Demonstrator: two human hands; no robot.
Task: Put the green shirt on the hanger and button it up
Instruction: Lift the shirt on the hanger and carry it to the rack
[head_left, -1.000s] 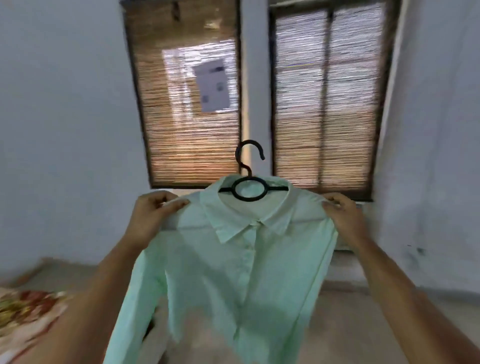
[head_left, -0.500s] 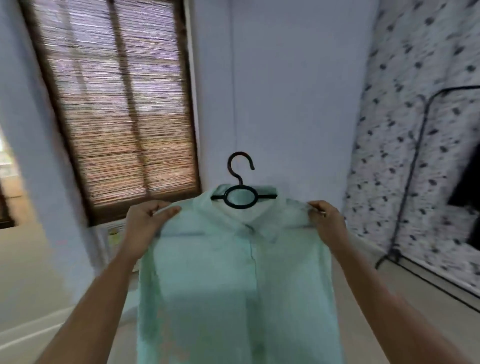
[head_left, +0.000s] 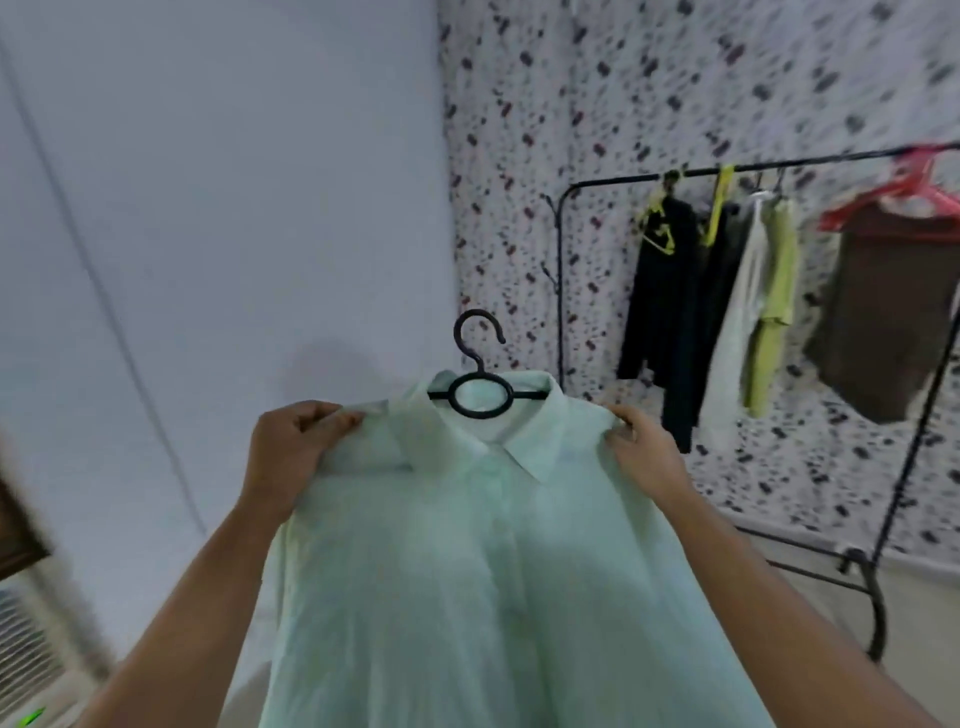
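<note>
A pale plain wall (head_left: 234, 182) is seen on the left, and a white covering speckled with dark marks (head_left: 545, 104) on the right. A black clothes rack (head_left: 560, 291) is stood on the beige floor (head_left: 810, 566) before the speckled covering. Dark garments (head_left: 660, 291), a yellow-green garment (head_left: 774, 291) and a brown garment (head_left: 893, 312) are hung on it.

The green shirt (head_left: 467, 571) is held up in mid-air on the black hanger (head_left: 480, 384), front closed, hook upright above the collar. One shoulder is pinched in the grip of the left hand (head_left: 291, 447), the other in the grip of the right hand (head_left: 644, 447); both grips are clamped on the cloth.

Compared with half a second ago, the blind-covered window is no longer seen, and the rack is shown with its garments. The shoulders are held as before.
</note>
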